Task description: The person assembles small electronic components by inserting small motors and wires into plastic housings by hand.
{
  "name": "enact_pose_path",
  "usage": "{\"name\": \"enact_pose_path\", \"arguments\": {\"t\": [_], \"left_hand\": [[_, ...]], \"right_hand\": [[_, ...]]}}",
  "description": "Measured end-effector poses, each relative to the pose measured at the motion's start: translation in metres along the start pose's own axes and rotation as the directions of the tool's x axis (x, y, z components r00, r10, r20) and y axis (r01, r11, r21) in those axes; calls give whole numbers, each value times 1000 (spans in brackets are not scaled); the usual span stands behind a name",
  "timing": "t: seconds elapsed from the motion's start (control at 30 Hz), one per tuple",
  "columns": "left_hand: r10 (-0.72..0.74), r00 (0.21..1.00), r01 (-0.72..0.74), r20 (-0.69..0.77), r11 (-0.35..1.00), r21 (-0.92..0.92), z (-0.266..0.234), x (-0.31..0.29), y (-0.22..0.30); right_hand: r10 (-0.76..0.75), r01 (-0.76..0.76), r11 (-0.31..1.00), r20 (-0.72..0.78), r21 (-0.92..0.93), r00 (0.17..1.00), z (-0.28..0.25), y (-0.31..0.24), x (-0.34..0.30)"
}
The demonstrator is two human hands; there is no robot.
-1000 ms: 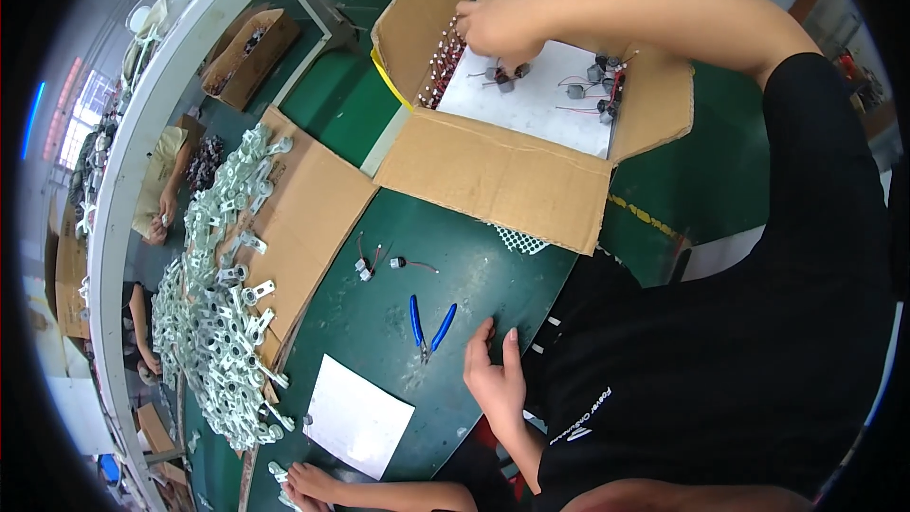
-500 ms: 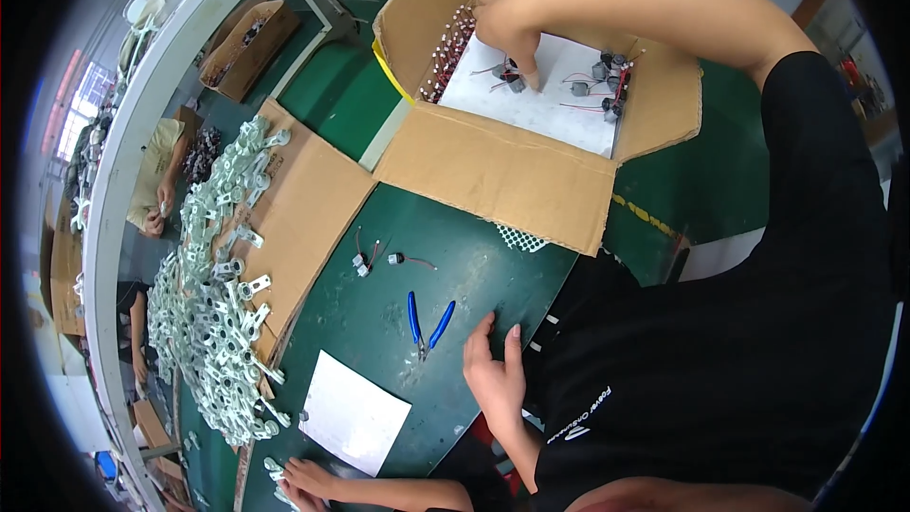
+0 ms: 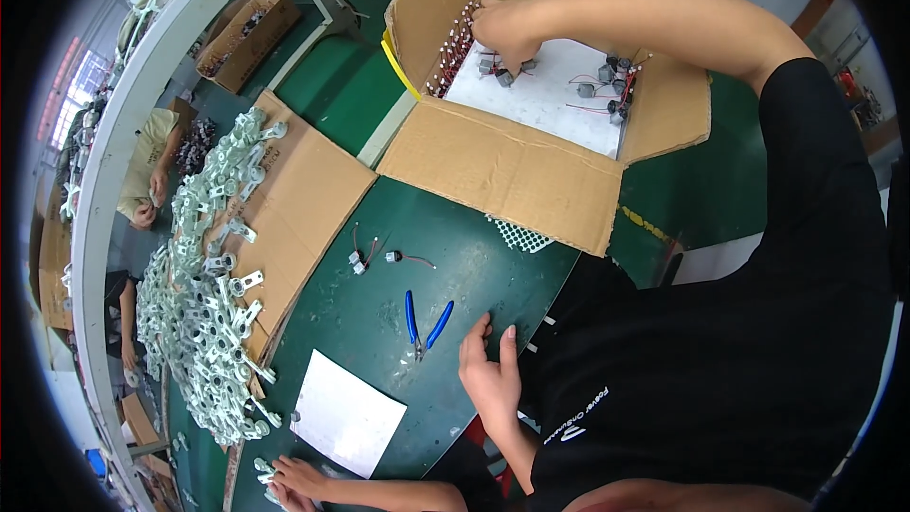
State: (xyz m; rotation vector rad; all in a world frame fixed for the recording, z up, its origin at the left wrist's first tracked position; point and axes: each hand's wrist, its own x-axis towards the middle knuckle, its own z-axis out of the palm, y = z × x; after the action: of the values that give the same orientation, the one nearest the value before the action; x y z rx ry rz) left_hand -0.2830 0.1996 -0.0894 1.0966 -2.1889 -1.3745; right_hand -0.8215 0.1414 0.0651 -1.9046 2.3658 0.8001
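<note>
My right hand [image 3: 512, 30] reaches across the open cardboard box [image 3: 507, 171]. Its fingers curl down over a few small grey motors with thin wires [image 3: 504, 79], and the thumb tip meets them; the other fingertips are partly hidden. Beneath lies a white sheet [image 3: 545, 109] inside the box. Rows of upright white-tipped red wires [image 3: 447, 62] line the box's left side. My left hand [image 3: 491, 379] rests empty at the table's edge, thumb and fingers apart. Closest to it are blue-handled cutting pliers [image 3: 419, 327], lying with handles spread.
Two loose wired motors [image 3: 393, 257] lie on the green table [image 3: 483, 275]. A heap of pale green plastic parts [image 3: 204, 341] covers cardboard at left. Another person's hands [image 3: 299, 482] hold similar parts beside a white sheet [image 3: 349, 412]. More motors [image 3: 607, 85] sit at the box's right.
My right hand has shifted left inside the box, its thumb drawn up; the motors beneath it have moved left and spread apart. My left hand stays put.
</note>
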Motion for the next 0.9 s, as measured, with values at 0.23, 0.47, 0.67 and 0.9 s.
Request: {"name": "enact_pose_path", "arguments": {"t": [0.23, 0.47, 0.67, 0.9], "left_hand": [[-33, 999, 32, 27, 999, 26, -4, 1, 10], [-28, 999, 28, 15, 999, 17, -3, 0, 7], [20, 1000, -20, -14, 1000, -23, 1, 0, -5], [49, 999, -49, 5, 999, 19, -4, -4, 7]], "right_hand": [[170, -164, 972, -21, 167, 985, -9, -19, -18], [192, -160, 955, -109, 250, 975, -4, -25, -28], [102, -34, 973, -292, 229, 951, -8, -16, -54], [87, 107, 895, -405, 432, 910, -19, -11, -85]]}}
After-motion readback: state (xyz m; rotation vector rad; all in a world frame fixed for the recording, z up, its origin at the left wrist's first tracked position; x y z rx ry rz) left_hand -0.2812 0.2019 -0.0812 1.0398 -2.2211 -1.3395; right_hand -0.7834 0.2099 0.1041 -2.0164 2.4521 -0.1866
